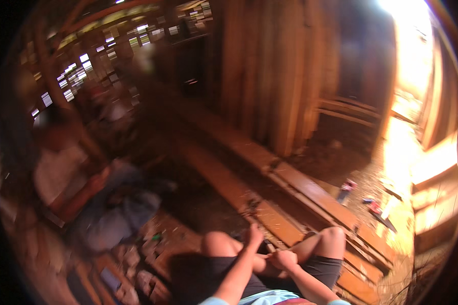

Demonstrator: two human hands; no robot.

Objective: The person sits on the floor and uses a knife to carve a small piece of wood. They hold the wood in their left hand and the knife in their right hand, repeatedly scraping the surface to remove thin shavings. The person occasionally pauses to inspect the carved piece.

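My right hand (284,259) is closed round one end of a short, rod-like thing (270,246), dark with a pale band; blur hides its kind. Just to the left and a little farther out, my left hand (254,235) is closed too, close to the wooden planks. What its fingers hold, if anything, cannot be made out. Both hands are between my bent knees, over a long plank (277,223) that runs away toward the far left.
At the left sits another person (61,173) with bent arms, blurred. A second long plank (310,190) runs alongside on the right. Broken bricks or wood pieces (145,279) lie at lower left. Small items (375,207) lie on the sunlit ground at right. Upright boards (269,76) stand behind.
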